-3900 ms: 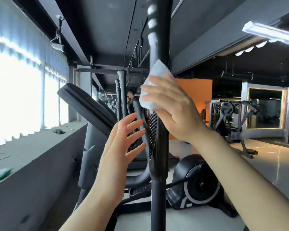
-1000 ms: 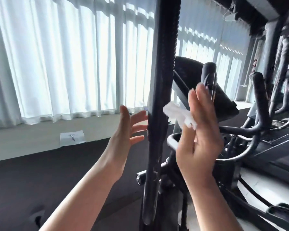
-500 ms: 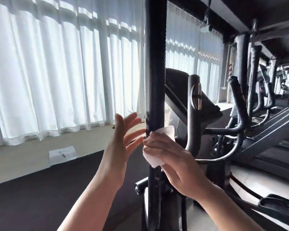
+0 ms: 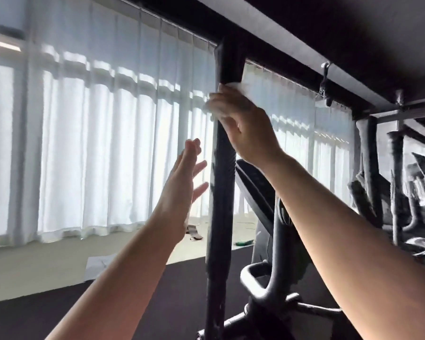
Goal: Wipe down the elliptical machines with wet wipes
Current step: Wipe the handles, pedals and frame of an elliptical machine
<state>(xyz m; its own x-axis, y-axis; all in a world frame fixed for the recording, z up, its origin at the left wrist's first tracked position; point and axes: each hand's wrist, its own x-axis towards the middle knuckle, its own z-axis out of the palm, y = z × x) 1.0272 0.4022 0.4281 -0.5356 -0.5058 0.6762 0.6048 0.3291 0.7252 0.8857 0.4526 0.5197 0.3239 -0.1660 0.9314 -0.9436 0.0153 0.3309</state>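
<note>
A tall black handle bar (image 4: 221,197) of the elliptical machine rises in front of me, from the bottom of the view almost to the ceiling. High on the bar, my right hand (image 4: 245,126) grips it through a white wet wipe (image 4: 233,85), whose edge peeks out above my fingers. To the left of the bar my left hand (image 4: 182,185) hovers with straight, spread fingers, apart from the bar and holding nothing. The machine's console (image 4: 255,182) and a curved lower handle (image 4: 268,273) show behind the bar.
White curtains (image 4: 96,143) cover the windows over a pale sill (image 4: 47,261) that carries a paper sheet (image 4: 98,263) and a green packet (image 4: 244,242). More exercise machines (image 4: 390,192) stand in a row on the right. A dark beam (image 4: 304,45) runs overhead.
My right hand has slid the wipe up the bar from about waist height to near its top, and my view has tilted upward. The left hand stays open beside the bar.
</note>
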